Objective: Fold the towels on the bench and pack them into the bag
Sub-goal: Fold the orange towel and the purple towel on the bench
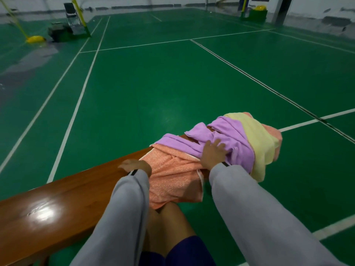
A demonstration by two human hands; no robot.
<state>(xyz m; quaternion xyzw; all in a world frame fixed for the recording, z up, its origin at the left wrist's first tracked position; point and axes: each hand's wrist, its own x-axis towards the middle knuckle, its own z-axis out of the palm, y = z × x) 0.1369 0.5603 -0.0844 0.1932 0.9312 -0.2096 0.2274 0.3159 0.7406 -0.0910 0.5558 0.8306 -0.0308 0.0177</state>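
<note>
A heap of towels lies on the right end of a brown wooden bench (57,204). An orange towel (172,179) hangs over the near edge; a purple towel (226,135) and a pale yellow towel (257,143) are draped over the pile behind it. My right hand (212,153) rests on the purple towel with its fingers spread. My left hand (134,167) lies on the bench top at the left edge of the orange towel, partly hidden by its grey sleeve. No bag is in view.
Green court floor with white lines surrounds the bench. My bare knee (169,227) is below the orange towel. Far off stand a chair (72,14), a yellow net-post base (35,39) and a green box (256,14).
</note>
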